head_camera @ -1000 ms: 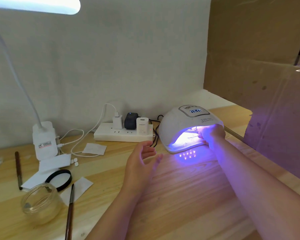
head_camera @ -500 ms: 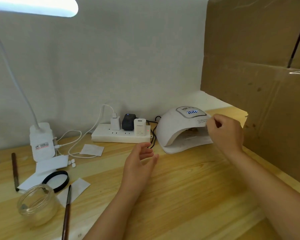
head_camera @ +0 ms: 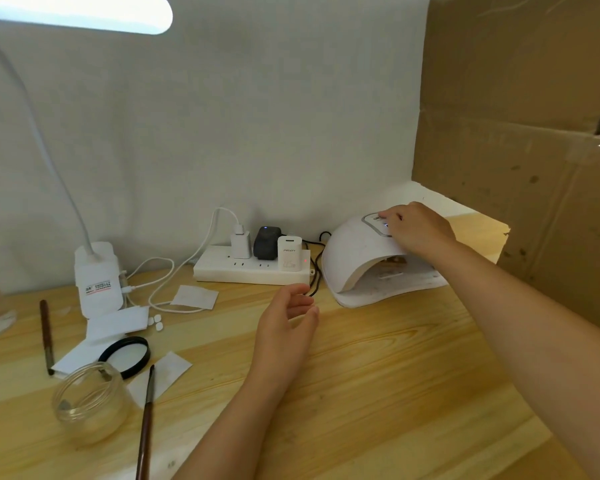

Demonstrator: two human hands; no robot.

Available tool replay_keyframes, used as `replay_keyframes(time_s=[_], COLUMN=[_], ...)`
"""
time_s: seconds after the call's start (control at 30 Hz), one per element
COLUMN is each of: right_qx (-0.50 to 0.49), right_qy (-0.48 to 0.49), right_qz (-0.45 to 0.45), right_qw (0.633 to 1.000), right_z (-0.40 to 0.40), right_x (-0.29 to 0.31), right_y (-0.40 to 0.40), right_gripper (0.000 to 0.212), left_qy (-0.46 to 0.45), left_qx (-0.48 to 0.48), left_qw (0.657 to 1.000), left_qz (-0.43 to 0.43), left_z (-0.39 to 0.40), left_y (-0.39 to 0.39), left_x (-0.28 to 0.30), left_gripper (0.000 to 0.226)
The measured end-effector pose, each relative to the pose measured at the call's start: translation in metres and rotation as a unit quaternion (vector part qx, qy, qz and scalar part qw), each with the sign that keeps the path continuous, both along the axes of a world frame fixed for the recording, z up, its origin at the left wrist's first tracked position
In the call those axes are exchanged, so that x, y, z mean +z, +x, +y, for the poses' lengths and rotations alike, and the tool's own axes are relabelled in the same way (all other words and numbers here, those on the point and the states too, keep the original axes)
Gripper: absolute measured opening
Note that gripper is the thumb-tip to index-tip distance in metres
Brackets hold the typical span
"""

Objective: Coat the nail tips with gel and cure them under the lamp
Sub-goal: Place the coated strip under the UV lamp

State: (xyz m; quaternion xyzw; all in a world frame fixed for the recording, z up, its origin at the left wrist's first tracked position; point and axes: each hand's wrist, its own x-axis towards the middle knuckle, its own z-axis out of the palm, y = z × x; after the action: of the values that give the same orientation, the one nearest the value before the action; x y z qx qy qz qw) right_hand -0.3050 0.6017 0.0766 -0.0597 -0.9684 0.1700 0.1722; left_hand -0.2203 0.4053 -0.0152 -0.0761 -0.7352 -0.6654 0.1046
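The white dome-shaped nail lamp (head_camera: 352,261) stands at the back right of the wooden table, its inside dark. My right hand (head_camera: 421,232) lies over its top, fingertips touching the control panel. Something small and brownish shows inside the lamp's mouth; I cannot tell what it is. My left hand (head_camera: 288,323) hovers relaxed and empty in front of the lamp, fingers loosely bent. Three small white nail tips (head_camera: 156,322) lie on the table to the left. An open glass jar (head_camera: 90,407) stands at the front left with a brown-handled brush (head_camera: 146,427) beside it.
A white power strip (head_camera: 219,271) with chargers and cables sits by the wall. The desk lamp's white base (head_camera: 97,277), paper squares, a black-rimmed lid (head_camera: 129,355) and a second brush (head_camera: 45,334) crowd the left. A cardboard box (head_camera: 534,133) walls off the right.
My right hand came out of the lamp's mouth and rose onto its top panel. The violet light went off. My left hand barely moved.
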Motion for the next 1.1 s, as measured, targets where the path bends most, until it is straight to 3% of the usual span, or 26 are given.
replay_keyframes(time_s=[0.1,0.27,0.37,0.47,0.57,0.67,0.8,0.87,0.97,1.1], right_qx=[-0.027,-0.046,-0.02,0.052,0.098,0.115,0.076,0.066,0.073,0.158], right_qy=[0.019,0.029,-0.051,-0.222,-0.39,-0.475,-0.559,-0.582,-0.613,-0.618], right_qz=[0.006,0.041,0.197,0.304,0.305,0.306,0.327,0.331,0.326,0.28], right_qw=[0.999,0.998,0.979,0.925,0.863,0.817,0.758,0.74,0.716,0.718], right_z=[-0.003,-0.014,-0.039,-0.083,-0.129,-0.16,-0.182,-0.186,-0.187,-0.196], right_x=[0.0,-0.007,-0.015,-0.021,-0.025,-0.025,-0.025,-0.024,-0.013,0.004], right_y=[-0.001,0.01,0.028,0.052,0.077,0.093,0.107,0.115,0.122,0.131], right_gripper=[0.039,0.039,0.036,0.023,0.025,0.028,0.036,0.034,0.028,0.025], left_qy=[0.055,0.06,0.062,0.077,0.087,0.094,-0.046,-0.082,-0.009,0.008], left_qx=[-0.002,-0.001,0.006,0.027,0.051,0.081,0.077,0.085,0.101,0.074], left_qw=[0.998,0.998,0.998,0.997,0.995,0.991,0.993,0.991,0.994,0.99], left_qz=[-0.01,0.004,0.009,0.014,0.023,0.047,0.072,0.059,0.048,0.116], left_z=[0.001,0.002,0.002,0.0,-0.002,-0.005,-0.011,-0.015,-0.026,-0.062], left_y=[0.0,0.002,0.005,0.007,0.01,0.016,0.026,0.027,0.036,0.061], left_x=[-0.001,0.0,0.003,0.007,0.011,0.015,0.019,0.026,0.048,0.085], left_gripper=[0.027,0.027,0.027,0.023,0.024,0.032,0.036,0.034,0.035,0.028])
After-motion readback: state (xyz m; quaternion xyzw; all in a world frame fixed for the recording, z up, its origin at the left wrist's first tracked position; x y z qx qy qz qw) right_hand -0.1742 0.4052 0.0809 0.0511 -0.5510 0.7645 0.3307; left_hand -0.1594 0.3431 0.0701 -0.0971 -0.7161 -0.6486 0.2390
